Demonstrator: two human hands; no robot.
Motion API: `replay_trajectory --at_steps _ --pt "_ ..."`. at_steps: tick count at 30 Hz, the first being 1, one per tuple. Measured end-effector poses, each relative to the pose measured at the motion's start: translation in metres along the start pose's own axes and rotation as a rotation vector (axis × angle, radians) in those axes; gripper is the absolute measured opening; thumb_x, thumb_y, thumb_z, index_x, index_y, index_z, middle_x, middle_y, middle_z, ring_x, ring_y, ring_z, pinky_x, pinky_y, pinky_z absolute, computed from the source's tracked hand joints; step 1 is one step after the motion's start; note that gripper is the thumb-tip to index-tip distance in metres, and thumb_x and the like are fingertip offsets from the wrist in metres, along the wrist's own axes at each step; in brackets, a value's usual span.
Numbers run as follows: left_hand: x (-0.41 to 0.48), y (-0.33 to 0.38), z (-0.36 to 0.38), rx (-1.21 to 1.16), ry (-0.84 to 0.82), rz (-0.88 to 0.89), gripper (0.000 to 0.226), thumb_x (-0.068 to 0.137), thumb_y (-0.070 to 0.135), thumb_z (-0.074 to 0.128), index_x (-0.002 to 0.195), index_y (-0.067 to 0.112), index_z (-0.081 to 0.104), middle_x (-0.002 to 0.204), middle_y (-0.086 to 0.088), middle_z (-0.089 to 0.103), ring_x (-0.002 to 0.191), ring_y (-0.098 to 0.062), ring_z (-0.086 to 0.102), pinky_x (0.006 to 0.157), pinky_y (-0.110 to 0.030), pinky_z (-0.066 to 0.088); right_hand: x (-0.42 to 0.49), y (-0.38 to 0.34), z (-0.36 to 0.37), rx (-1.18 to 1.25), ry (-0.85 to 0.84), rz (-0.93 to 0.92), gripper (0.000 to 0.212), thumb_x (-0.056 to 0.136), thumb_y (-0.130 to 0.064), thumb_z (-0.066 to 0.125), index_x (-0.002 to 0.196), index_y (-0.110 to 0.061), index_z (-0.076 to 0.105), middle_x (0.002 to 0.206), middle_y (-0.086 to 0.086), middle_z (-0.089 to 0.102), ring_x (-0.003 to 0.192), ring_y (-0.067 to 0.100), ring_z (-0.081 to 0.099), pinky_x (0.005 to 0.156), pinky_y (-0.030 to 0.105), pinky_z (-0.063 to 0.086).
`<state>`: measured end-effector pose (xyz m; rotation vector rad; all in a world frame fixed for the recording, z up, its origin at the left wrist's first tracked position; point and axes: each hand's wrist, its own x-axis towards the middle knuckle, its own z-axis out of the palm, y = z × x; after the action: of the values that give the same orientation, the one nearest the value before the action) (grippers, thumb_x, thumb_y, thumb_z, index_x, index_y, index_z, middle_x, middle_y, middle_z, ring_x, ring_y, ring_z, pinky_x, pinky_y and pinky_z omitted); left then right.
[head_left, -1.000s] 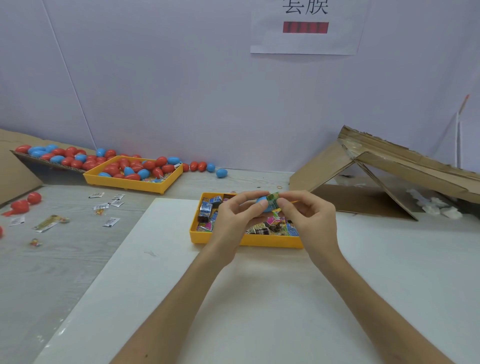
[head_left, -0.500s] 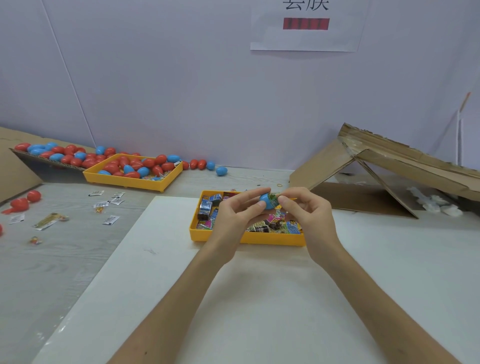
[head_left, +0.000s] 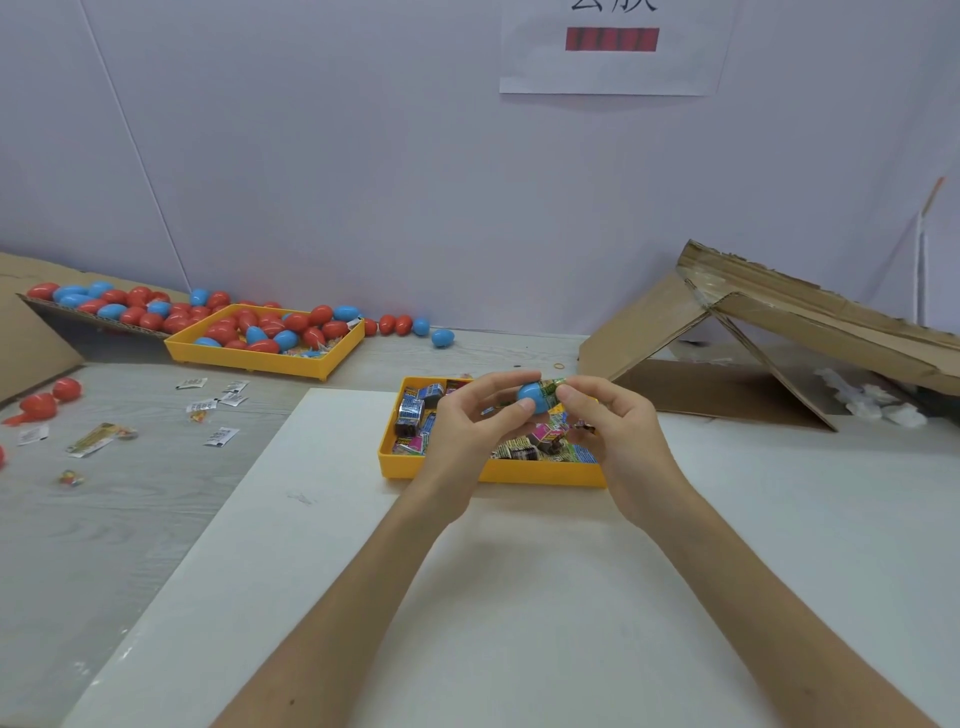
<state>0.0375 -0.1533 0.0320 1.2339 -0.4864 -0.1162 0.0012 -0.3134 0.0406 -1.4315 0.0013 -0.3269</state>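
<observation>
Left hand (head_left: 467, 431) and right hand (head_left: 613, 431) pinch a blue egg (head_left: 532, 397) partly wrapped in green printed film (head_left: 549, 389).

Grey wood-grain table (head_left: 130, 519), white board (head_left: 519, 597) laid over its near part.
At the board's far edge: yellow tray of packets (head_left: 519, 475). On bare tabletop: yellow tray of eggs (head_left: 244, 358), loose eggs (head_left: 441, 338) by the wall, scattered sachets (head_left: 221, 436), folded cardboard (head_left: 717, 389) at right.
</observation>
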Motion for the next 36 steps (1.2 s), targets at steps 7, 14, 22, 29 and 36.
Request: replay_trajectory --at_steps 7,14,22,29,36 --pt "0.0007 -0.0006 0.0002 0.031 0.005 0.015 0.027 0.094 0.004 0.068 0.109 0.024 0.076 0.1 0.001 0.076 0.095 -0.023 0.075 0.081 -0.025 0.058 -0.0005 -0.0038 -0.0017 0.039 -0.046 0.04 0.012 0.091 -0.016 0.068 0.1 -0.011 0.075 0.085 -0.005 0.071 0.075 0.002 0.064 0.066 0.018 0.052" --pt "0.0012 -0.0026 0.0005 0.059 0.016 0.017 0.028 0.093 0.005 0.07 0.107 0.027 0.076 0.102 0.001 0.076 0.098 -0.026 0.074 0.082 -0.027 0.059 -0.0018 -0.0049 -0.0015 0.011 -0.046 -0.003 0.025 0.076 -0.028 0.073 0.095 -0.012 0.076 0.088 -0.003 0.071 0.076 0.003 0.066 0.066 0.018 0.051" --pt "0.0019 -0.0028 0.0017 0.124 0.036 0.048 0.027 0.092 0.007 0.072 0.105 0.03 0.075 0.101 0.008 0.076 0.095 -0.019 0.074 0.08 -0.026 0.059 -0.002 -0.0059 -0.0018 0.126 -0.146 0.061 0.014 0.082 -0.026 0.069 0.085 -0.021 0.082 0.082 -0.008 0.074 0.073 0.0 0.068 0.063 0.014 0.052" --pt "0.0007 -0.0023 0.0021 0.196 0.04 0.084 0.026 0.09 0.008 0.073 0.106 0.029 0.073 0.101 0.014 0.075 0.091 -0.013 0.074 0.082 -0.025 0.059 -0.0011 -0.006 -0.0027 0.12 -0.148 0.115 0.022 0.081 -0.028 0.067 0.096 -0.014 0.074 0.087 -0.005 0.072 0.077 0.003 0.064 0.068 0.019 0.051" --pt "0.0004 -0.0012 0.001 0.205 0.047 0.098 0.03 0.09 0.001 0.07 0.106 0.026 0.073 0.098 0.014 0.074 0.089 -0.012 0.073 0.08 -0.026 0.06 -0.0025 -0.0064 -0.0006 0.136 -0.128 0.134 0.02 0.081 -0.027 0.07 0.095 -0.015 0.077 0.082 -0.003 0.071 0.07 0.006 0.063 0.064 0.018 0.052"
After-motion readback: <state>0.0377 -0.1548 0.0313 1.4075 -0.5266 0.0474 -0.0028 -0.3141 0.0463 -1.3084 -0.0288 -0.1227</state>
